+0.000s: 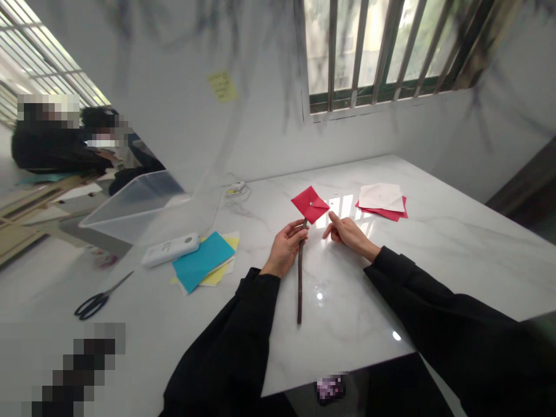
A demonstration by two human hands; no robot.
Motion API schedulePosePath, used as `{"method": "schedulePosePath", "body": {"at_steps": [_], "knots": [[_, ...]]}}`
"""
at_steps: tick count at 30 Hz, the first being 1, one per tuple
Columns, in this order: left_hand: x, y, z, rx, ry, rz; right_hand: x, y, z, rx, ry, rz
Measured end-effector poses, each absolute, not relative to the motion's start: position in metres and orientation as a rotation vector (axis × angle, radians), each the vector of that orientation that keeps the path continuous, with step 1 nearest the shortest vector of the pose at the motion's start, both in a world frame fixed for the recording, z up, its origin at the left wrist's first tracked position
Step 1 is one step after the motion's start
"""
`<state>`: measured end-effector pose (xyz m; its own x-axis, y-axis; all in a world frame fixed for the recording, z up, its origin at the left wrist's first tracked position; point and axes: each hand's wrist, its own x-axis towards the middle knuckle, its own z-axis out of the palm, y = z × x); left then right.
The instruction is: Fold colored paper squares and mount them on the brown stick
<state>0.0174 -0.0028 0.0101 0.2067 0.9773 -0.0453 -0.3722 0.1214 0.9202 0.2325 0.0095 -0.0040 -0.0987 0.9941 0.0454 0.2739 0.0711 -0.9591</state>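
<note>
A red folded-paper pinwheel with a small silvery pin at its middle sits at the top of a thin brown stick. My left hand is closed round the stick just below the paper. To the right, my right hand is held close to the pinwheel's right corner, with thumb and finger apart and nothing seen between them. Whether a fingertip touches the paper I cannot tell. Further right lie a white sheet and red sheets beneath it.
Blue paper lies over yellow and white sheets, beside a white device. Black-handled scissors rest at the left. A clear plastic bin stands behind them. A small white object with a cord is near the wall. Other people sit at far left.
</note>
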Motion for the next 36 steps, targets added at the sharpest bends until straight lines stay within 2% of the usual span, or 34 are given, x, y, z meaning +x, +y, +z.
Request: {"method": "schedulePosePath", "body": {"at_steps": [8,14,20,25,32,36], "knots": [[0.018,-0.002,0.01,0.933,0.839,1.162,0.23,0.012,-0.006,-1.38,-1.305,0.937],[0.02,-0.002,0.007,0.935,0.834,1.181,0.231,0.009,-0.004,-1.341,-1.393,1.045],[0.021,-0.004,0.01,0.929,0.84,1.188,0.231,0.009,-0.005,-1.326,-1.306,0.96],[0.02,-0.004,0.01,0.938,0.844,1.19,0.225,0.005,-0.008,-1.244,-1.521,1.114],[0.017,-0.002,0.011,0.936,0.855,1.184,0.221,0.01,-0.012,-1.324,-1.331,0.846],[0.014,-0.006,0.018,0.981,0.88,1.059,0.242,0.018,-0.005,-1.353,-1.465,0.571]]}}
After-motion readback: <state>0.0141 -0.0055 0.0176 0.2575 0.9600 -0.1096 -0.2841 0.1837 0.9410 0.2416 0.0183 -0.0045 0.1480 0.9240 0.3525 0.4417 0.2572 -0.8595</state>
